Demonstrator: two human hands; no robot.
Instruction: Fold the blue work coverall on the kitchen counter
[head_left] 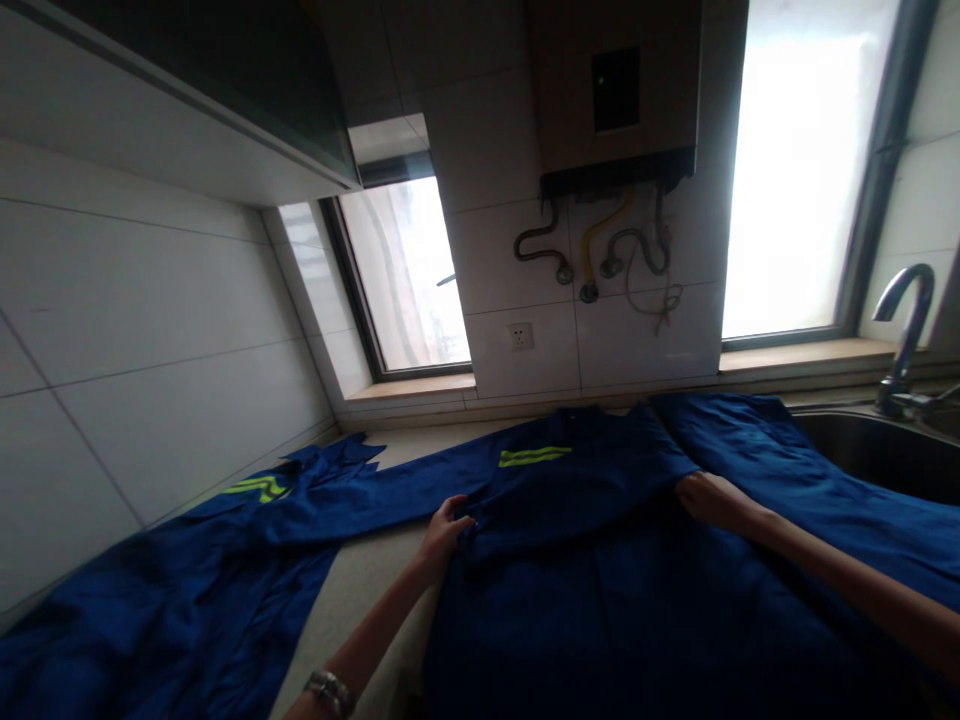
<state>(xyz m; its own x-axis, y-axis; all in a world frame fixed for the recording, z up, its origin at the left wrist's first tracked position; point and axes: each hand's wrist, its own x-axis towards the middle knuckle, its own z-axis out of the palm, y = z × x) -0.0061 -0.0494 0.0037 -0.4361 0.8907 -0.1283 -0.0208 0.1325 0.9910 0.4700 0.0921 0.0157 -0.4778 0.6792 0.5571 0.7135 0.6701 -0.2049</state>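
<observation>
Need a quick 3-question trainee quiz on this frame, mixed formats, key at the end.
1. True or false: the left hand grips the edge of the blue garment spread on the counter.
2. The right hand is: A) on the faucet B) on the blue garment C) on the wall socket.
3. Fill in: the stripes on the garment are ____-green.

Key: 1 true; 2 B; 3 yellow.
</observation>
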